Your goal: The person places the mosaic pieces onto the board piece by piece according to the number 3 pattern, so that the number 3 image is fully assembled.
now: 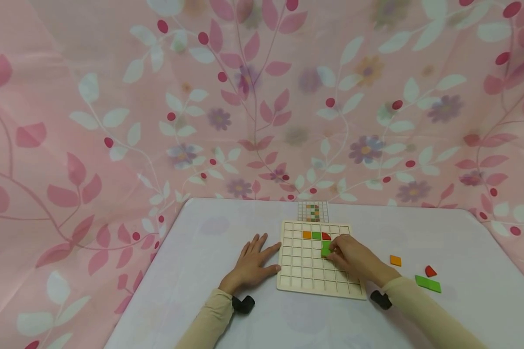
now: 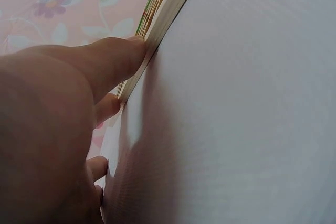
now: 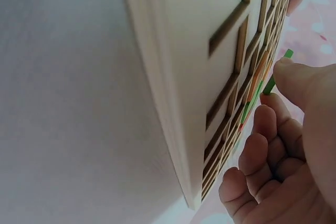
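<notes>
A pale wooden grid board (image 1: 299,270) lies on the table, with an orange square (image 1: 307,235), a green square (image 1: 316,235) and a red quarter-round piece (image 1: 326,236) set side by side in an upper row. My right hand (image 1: 353,257) pinches a green rectangular tile (image 1: 326,249) between thumb and forefinger, just below the red piece. In the right wrist view that green tile (image 3: 278,72) is held tilted, above the grid. My left hand (image 1: 251,264) lies spread at the board's left side, its thumb and forefinger touching the board's edge (image 2: 168,19).
On the table right of the board lie an orange square (image 1: 395,261), a red quarter-round piece (image 1: 430,271) and a green rectangle (image 1: 428,283). A printed pattern card (image 1: 313,211) sits behind the board. A pink floral curtain (image 1: 262,97) hangs behind the white table (image 1: 227,218).
</notes>
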### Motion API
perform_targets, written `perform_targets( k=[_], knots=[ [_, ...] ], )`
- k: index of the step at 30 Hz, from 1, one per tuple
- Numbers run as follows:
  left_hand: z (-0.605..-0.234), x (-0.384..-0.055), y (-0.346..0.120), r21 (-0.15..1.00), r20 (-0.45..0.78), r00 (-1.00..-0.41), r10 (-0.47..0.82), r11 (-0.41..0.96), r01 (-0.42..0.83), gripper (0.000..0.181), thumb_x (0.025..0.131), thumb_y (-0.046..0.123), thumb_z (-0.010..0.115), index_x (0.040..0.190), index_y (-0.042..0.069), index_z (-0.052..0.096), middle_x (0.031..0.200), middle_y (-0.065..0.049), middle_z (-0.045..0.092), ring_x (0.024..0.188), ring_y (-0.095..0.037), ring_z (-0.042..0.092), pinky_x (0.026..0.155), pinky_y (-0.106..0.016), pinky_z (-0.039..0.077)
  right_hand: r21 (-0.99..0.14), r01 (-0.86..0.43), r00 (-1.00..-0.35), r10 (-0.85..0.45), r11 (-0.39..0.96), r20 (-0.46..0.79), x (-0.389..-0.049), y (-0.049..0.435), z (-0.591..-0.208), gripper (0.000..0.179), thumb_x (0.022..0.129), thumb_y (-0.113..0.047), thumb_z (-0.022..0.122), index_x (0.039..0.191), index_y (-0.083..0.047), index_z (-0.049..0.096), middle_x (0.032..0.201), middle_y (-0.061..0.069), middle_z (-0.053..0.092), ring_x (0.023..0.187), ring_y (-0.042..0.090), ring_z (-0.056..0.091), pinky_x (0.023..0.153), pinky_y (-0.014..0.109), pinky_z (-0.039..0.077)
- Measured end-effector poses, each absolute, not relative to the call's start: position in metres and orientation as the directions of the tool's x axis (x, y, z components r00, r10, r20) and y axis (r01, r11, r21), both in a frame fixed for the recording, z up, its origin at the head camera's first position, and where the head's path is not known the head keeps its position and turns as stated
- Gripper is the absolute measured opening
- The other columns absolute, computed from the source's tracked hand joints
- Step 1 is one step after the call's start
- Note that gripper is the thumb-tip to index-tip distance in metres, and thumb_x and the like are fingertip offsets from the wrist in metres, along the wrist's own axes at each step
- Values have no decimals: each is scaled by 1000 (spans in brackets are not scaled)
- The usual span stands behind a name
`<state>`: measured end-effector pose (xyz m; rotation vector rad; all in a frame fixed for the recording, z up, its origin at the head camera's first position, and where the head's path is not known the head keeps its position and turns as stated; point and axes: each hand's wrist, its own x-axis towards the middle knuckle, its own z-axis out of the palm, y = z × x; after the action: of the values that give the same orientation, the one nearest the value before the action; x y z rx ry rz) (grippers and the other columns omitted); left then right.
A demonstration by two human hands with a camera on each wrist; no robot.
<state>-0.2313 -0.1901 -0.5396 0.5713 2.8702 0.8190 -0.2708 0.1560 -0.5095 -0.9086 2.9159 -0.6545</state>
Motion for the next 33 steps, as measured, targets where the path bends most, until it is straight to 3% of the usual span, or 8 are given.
perform_targets(
  k=[19, 33],
  knots=[
    [-541, -231, -194, 524, 14, -926, 377, 786, 328, 66, 104, 50, 63, 162, 25, 46, 176, -19, 20, 165, -45, 8, 129, -68, 11, -326, -601, -794, -591, 730, 140, -282, 141, -510, 21, 99, -30, 78, 108, -13, 72, 99, -6, 62, 88, 7, 53, 81, 33, 57],
    [-543, -233, -191, 521, 11, -924, 382, 786, 331, 67, 104, 53, 61, 163, 26, 45, 177, -18, 19, 165, -44, 7, 129, -68, 11, -316, -627, -775, -608, 712, 169, -285, 135, -506, 22, 92, -31, 85, 100, -15, 72, 85, -8, 55, 80, 7, 47, 70, 27, 46]
  ],
)
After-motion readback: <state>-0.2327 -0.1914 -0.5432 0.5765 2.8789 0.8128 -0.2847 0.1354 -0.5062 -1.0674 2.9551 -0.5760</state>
